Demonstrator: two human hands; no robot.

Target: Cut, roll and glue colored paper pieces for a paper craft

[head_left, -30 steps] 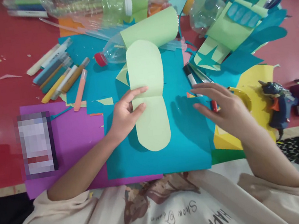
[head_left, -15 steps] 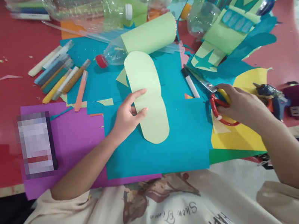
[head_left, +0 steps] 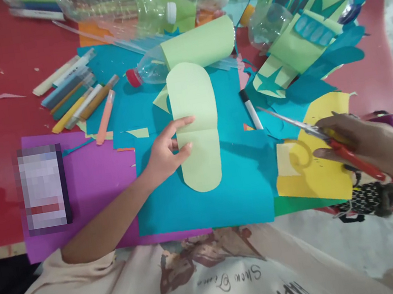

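Pale green paper cutout, rounded at both ends, creased

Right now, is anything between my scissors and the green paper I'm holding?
Yes: a marker with a black cap lies on the blue paper between the scissors in your right hand and the green paper in your left hand. A small orange scrap lies beside it. Both lie low, so the scissors could probably pass above.
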